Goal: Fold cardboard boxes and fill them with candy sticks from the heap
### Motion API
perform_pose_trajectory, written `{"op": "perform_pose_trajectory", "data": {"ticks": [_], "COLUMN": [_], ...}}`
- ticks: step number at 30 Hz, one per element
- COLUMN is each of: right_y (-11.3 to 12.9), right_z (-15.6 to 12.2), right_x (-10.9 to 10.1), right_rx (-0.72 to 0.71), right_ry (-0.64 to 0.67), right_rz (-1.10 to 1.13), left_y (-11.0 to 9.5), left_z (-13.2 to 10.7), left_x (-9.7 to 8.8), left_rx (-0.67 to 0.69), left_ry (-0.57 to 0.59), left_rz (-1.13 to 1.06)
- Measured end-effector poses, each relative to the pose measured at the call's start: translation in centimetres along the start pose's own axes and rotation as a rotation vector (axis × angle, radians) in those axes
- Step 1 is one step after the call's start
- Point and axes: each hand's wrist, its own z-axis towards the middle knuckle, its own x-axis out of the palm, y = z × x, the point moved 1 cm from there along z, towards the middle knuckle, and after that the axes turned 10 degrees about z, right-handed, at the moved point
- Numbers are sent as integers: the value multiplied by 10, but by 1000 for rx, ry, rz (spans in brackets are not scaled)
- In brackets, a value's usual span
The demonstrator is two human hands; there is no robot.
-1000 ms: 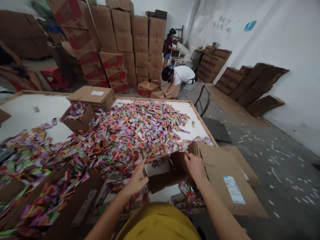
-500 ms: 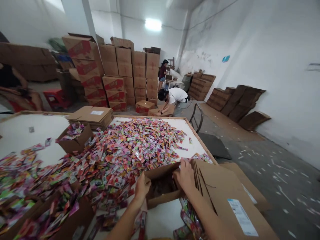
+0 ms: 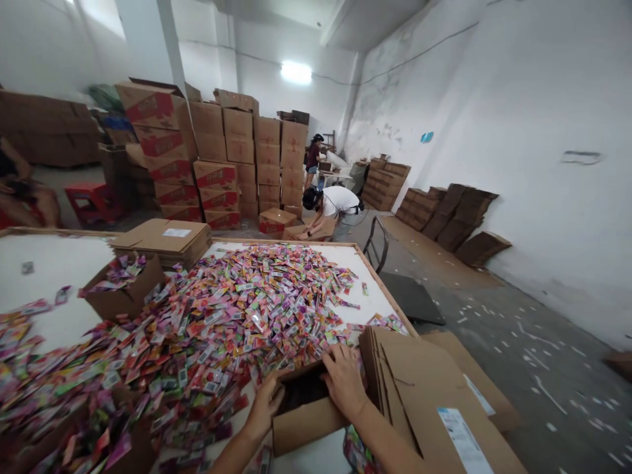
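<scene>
The person's left hand (image 3: 264, 405) gripped the left wall of a small open cardboard box (image 3: 306, 415), fingers curled over its rim in a closed grip. The right hand (image 3: 343, 382) lay across the box's far rim, fingers spread and bent over the flap, pressing on the cardboard. The box stood at the near edge of the white surface (image 3: 59, 270), touching the heap of bright sachets (image 3: 237, 309) that covered most of it. Just right of the box, a stack of flat cartons (image 3: 424, 388) leaned against the surface edge. Farther left sat another open box (image 3: 121, 296) filled with sachets, beside a pile of folded cartons (image 3: 162, 238). Across the room, a person in a white shirt (image 3: 338, 201) bent over cartons on the floor.
</scene>
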Motion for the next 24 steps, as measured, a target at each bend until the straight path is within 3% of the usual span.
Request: {"op": "perform_pose_trajectory", "data": {"ticks": [4, 8, 10, 14, 16, 21, 24], "right_y": [-7, -11, -10, -13, -20, -31, -27], "right_z": [-27, -40, -34, -25, -30, -46, -48], "right_x": [19, 29, 25, 5, 3, 34, 48], "right_rx": [-257, -312, -307, -242, -286, -396, -336], "right_ry": [-124, -239, -185, 77, 134, -43, 107], "right_rz": [123, 173, 199, 240, 212, 111, 119], "left_y": [-11, -42, -63, -90, -92, -84, -79], "left_z": [-1, 1, 1, -5, -11, -32, -38], "left_x": [-14, -35, -43, -32, -19, -10, -12], "left_rx": [-65, -139, -132, 39, 110, 298, 347], "left_ry": [39, 279, 316, 214, 158, 61, 160], "left_rz": [98, 21, 94, 629, 834, 925, 907]}}
